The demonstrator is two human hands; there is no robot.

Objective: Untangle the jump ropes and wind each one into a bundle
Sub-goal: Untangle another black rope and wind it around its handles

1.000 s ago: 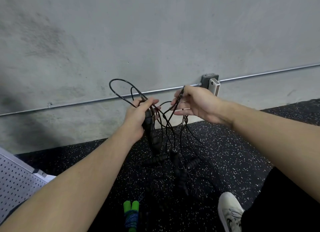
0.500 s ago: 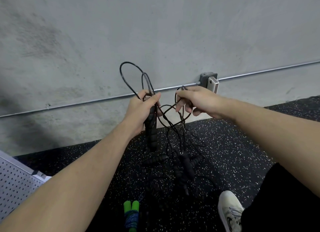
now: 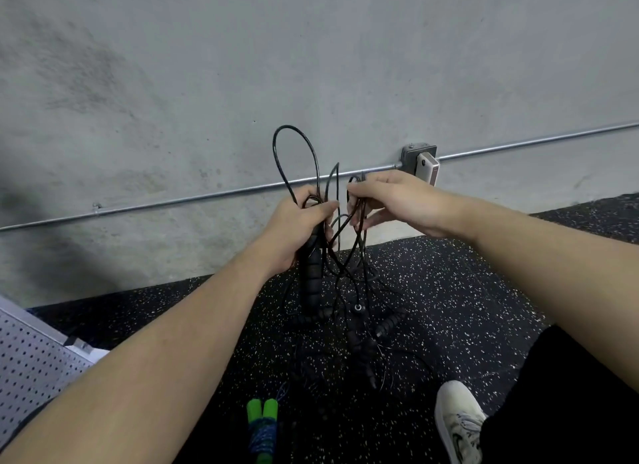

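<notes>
Black jump ropes [image 3: 340, 256] hung tangled between both grips: left hand [image 3: 297, 228] clamped on a handle, right hand [image 3: 390, 200] pinching cord, now drawn closer together, loop raised higher; untangling remained unfinished.

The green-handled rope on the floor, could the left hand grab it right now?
Probably not yet. The left hand is shut around a black handle and tangled cords, held well above the green-handled rope. Nothing lies over that rope, so a freed hand could likely reach down.
</notes>
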